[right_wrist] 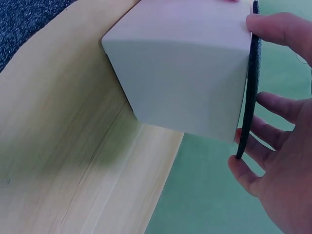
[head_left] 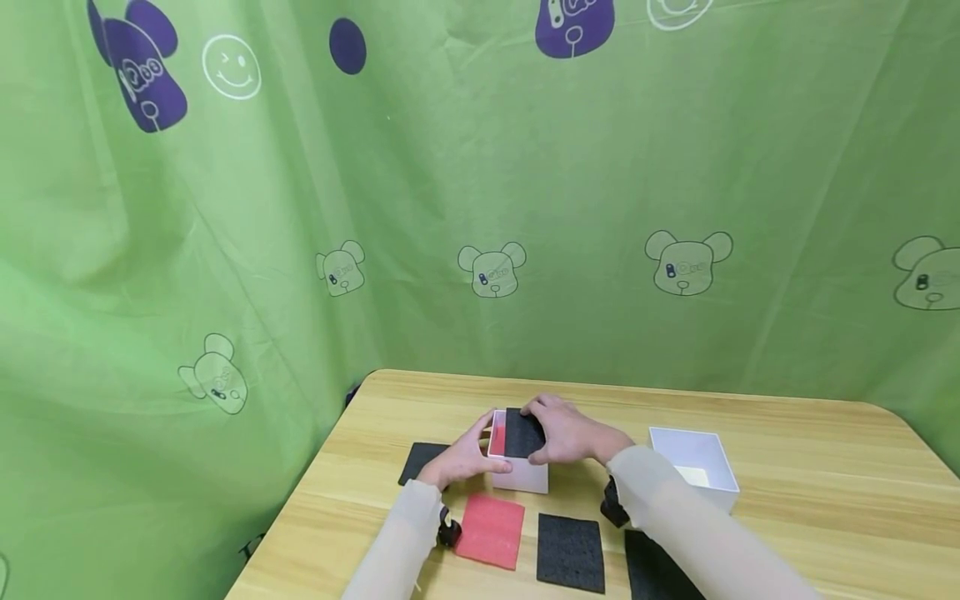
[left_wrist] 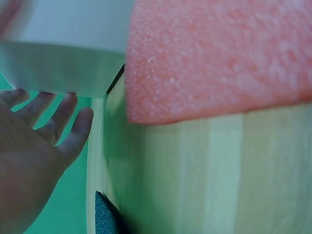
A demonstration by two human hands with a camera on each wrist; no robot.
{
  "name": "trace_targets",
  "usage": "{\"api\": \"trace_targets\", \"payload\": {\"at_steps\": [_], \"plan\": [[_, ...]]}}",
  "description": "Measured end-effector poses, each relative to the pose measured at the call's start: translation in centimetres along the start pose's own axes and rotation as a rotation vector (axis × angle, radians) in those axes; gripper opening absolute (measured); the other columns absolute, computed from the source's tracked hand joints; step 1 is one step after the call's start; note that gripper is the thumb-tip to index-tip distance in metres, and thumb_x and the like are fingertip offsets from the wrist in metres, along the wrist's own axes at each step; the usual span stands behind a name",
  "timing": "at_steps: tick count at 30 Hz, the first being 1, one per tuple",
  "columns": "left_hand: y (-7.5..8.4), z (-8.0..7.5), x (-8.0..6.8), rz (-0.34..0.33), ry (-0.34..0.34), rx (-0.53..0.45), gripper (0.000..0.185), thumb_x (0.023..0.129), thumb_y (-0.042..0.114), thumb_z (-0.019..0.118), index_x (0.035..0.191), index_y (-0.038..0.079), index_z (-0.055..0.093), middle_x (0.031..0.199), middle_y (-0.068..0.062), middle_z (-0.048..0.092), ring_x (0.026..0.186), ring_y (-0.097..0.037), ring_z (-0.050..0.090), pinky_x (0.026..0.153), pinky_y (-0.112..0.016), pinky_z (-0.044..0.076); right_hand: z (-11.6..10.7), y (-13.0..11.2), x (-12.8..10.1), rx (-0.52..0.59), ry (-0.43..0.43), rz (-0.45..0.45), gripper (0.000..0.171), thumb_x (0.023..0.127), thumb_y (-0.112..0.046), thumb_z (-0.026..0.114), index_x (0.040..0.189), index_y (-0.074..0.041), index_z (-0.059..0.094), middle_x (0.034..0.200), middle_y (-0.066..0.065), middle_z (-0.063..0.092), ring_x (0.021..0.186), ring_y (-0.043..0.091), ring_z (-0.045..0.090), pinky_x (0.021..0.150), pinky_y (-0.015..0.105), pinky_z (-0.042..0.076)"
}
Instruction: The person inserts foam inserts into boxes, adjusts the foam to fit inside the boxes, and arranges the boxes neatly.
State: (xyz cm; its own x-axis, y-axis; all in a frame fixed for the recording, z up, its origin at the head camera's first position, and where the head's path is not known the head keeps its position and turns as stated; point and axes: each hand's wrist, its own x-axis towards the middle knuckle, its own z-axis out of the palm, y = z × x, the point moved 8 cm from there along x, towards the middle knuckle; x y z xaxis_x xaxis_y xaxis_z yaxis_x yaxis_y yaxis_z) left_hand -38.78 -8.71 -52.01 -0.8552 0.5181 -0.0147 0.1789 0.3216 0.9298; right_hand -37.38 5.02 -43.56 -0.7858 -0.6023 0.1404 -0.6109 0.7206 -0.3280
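Lying on table (head_left: 787, 500): white boxes, two; black foam pads, four; red, two. Right hand (head_left: 570, 433) pinching black foam pad (head_left: 522, 433) over white box (head_left: 521, 475); left hand (head_left: 465, 458), at 9 o'clock, resting released against it.

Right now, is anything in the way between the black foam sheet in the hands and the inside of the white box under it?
Nothing visible blocks it. The right hand holds the black foam sheet over the open white box, where red foam already shows at the left edge. The left hand steadies the box's side.

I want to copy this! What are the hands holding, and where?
The right hand pinches the black foam sheet by its edges, over the white box. The left hand rests open against the box's side.
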Motion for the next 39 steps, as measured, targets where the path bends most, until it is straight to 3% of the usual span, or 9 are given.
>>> {"api": "trace_targets", "payload": {"at_steps": [11, 22, 39], "plan": [[-0.3, 0.1, -0.1, 0.020, -0.006, -0.001, 0.103, 0.078, 0.014, 0.079, 0.153, 0.017, 0.009, 0.143, -0.012, 0.037, 0.116, -0.022, 0.049, 0.090, -0.031, 0.045, 0.4, -0.3, 0.3, 0.028, 0.008, -0.021, 0.066, 0.066, -0.036, 0.079, 0.120, -0.004, 0.056, 0.114, 0.010, 0.051, 0.103, 0.027, 0.048, 0.090, 0.047, 0.040], [-0.3, 0.0, 0.2, 0.040, -0.003, 0.026, 0.100, 0.078, 0.014, 0.079, 0.153, 0.020, 0.013, 0.144, -0.010, 0.035, 0.123, -0.024, 0.044, 0.091, -0.030, 0.044, 1.0, -0.2, 0.9, 0.051, 0.006, -0.018, 0.064, 0.069, -0.039, 0.078, 0.120, -0.006, 0.056, 0.116, 0.008, 0.051, 0.105, 0.026, 0.047, 0.090, 0.045, 0.040], [-0.3, 0.0, 0.1, -0.002, -0.004, 0.044, 0.101, 0.079, 0.016, 0.078, 0.153, 0.017, 0.009, 0.145, -0.011, 0.033, 0.121, -0.024, 0.045, 0.088, -0.029, 0.047, 1.6, -0.1, 0.6, 0.067, 0.005, -0.020, 0.062, 0.077, -0.045, 0.073, 0.126, -0.012, 0.055, 0.122, 0.007, 0.048, 0.106, 0.023, 0.047, 0.092, 0.044, 0.037]]}}
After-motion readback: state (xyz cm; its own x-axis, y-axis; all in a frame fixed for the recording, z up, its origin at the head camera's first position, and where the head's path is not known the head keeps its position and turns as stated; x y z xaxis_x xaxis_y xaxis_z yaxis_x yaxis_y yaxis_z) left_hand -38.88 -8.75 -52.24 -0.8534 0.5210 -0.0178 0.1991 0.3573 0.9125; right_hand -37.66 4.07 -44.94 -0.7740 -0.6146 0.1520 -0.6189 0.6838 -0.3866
